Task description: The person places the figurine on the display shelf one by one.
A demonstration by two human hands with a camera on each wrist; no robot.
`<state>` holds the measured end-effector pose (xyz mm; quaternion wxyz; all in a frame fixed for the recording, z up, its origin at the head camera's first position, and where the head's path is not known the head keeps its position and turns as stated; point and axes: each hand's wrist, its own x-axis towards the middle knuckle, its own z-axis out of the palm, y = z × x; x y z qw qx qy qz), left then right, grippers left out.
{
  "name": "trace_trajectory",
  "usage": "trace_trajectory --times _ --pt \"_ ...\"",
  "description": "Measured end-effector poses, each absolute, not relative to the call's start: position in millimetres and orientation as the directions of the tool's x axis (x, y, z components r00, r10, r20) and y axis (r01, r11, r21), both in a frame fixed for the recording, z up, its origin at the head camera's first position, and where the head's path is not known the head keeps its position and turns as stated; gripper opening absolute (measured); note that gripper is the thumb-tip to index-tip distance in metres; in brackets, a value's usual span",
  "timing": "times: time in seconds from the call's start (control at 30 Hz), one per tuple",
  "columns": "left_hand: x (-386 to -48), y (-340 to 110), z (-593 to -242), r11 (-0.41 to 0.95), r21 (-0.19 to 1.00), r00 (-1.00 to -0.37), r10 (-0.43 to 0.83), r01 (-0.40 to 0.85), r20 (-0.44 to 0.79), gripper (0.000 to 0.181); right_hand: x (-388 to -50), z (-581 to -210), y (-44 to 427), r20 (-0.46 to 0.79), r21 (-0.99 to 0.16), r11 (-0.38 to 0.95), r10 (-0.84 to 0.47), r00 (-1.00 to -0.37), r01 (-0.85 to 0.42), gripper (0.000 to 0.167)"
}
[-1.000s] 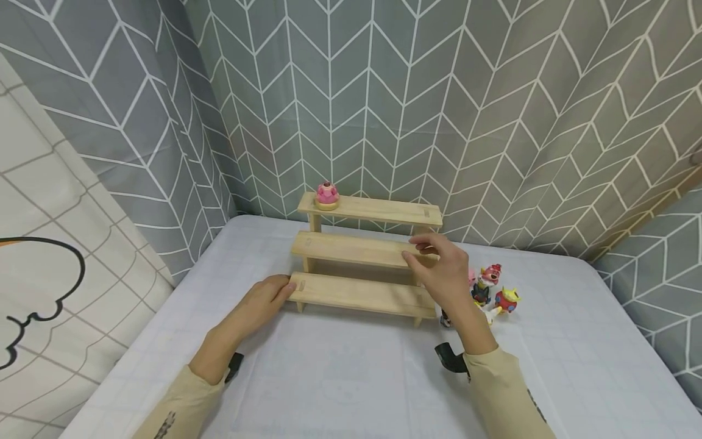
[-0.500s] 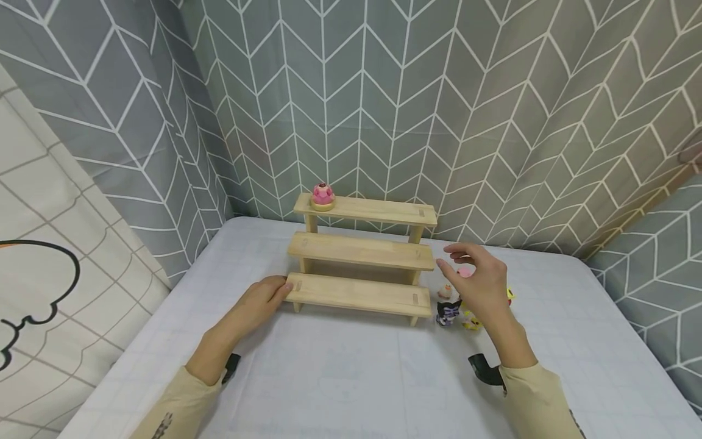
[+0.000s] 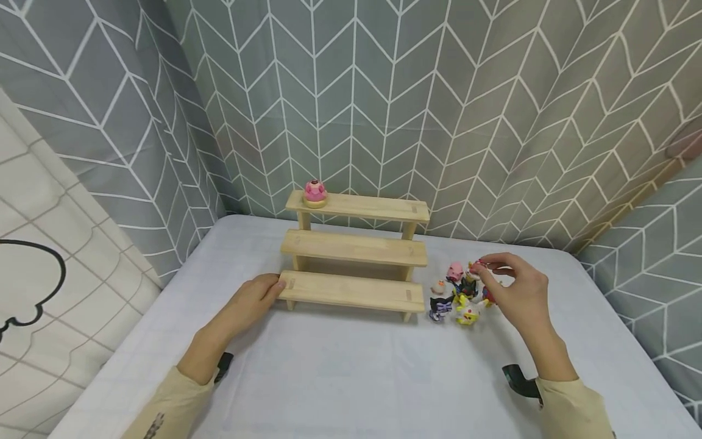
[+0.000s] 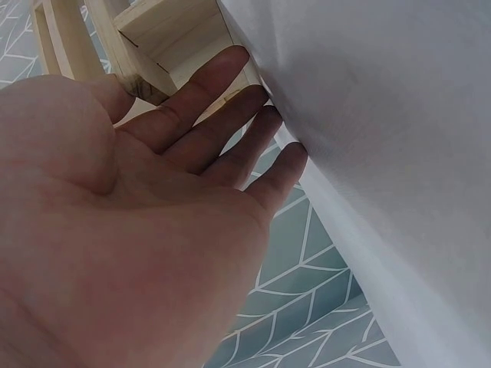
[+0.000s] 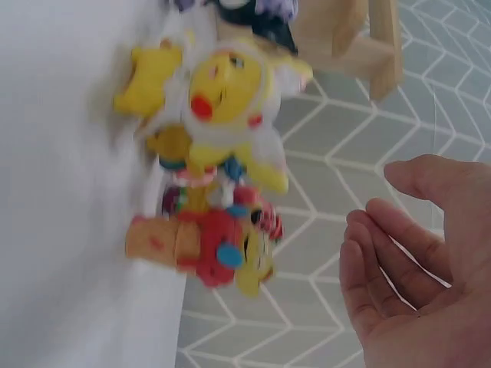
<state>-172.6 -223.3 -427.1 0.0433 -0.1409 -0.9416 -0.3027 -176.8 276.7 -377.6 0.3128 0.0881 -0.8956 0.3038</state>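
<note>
Left hand (image 3: 251, 303) touches three-tier wooden shelf (image 3: 351, 291), fingers extended; right hand (image 3: 520, 294), parted, empty, partly hides red figurine (image 3: 489, 297)

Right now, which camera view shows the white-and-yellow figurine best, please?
The right wrist view: the white-and-yellow figurine appears large, though blurred. The head view shows it small, among other figurines; the left wrist view doesn't show it.

white-chevroned grey curtain (image 3: 340, 91), pale tan shelf (image 3: 353, 247), pink figurine (image 3: 315, 192), white cloth (image 3: 340, 372)
</note>
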Motion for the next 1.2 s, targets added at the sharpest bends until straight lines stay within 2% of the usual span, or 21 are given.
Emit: trace_trajectory --times 0.23,0.43,0.6,0.83,1.0,1.2 --pt "-173.0 -226.1 -425.4 0.772 0.564 -0.955 0.243 0.295 0.167 0.038 -177.5 -375.7 302.7 0.545 -0.507 0.830 0.100 -0.832 -0.232 0.024" --pt "-173.2 -225.2 -425.4 0.771 0.564 -0.955 0.245 0.295 0.164 0.038 -177.1 -375.7 318.1 0.536 -0.504 0.844 0.142 -0.833 -0.181 0.023" --pt "-172.9 -224.9 -426.6 0.775 0.555 -0.953 0.242 0.302 0.180 0.036 -177.9 -378.3 329.9 0.461 -0.485 0.854 0.067 -0.885 -0.188 0.026" --pt "-172.0 -224.9 -427.5 0.775 0.559 -0.956 0.238 0.294 0.172 0.035 -180.7 -385.8 341.4 0.265 -0.483 0.852 -0.077 -0.961 -0.201 0.035" --pt "-171.3 -225.0 -427.8 0.775 0.558 -0.954 0.238 0.298 0.180 0.034 -184.1 -392.8 341.8 0.135 -0.506 0.839 -0.153 -0.979 -0.201 0.044" --pt "-171.3 -224.6 -427.4 0.775 0.550 -0.950 0.242 0.312 0.199 0.033 -185.5 -401.1 342.0 0.105 -0.528 0.826 -0.168 -0.980 -0.199 0.048"
